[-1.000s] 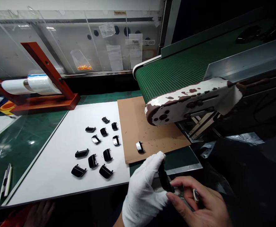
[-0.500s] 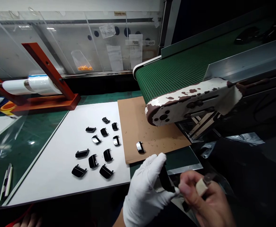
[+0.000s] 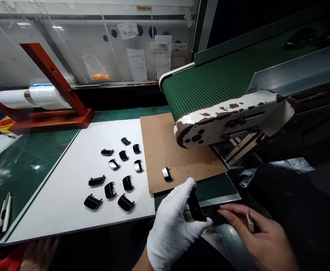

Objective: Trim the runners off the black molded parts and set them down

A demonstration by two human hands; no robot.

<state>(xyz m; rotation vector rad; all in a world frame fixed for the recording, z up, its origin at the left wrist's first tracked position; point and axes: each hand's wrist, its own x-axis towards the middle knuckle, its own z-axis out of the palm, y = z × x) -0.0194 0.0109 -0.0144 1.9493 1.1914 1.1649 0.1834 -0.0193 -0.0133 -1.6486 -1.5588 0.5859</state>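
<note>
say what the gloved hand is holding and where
The gloved left hand grips a glossy black part by its lower end.

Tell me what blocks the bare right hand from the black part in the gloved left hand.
Nothing visible: the bare right hand, holding a small cream piece, hovers apart from the glossy black part in the gloved left hand.
</note>
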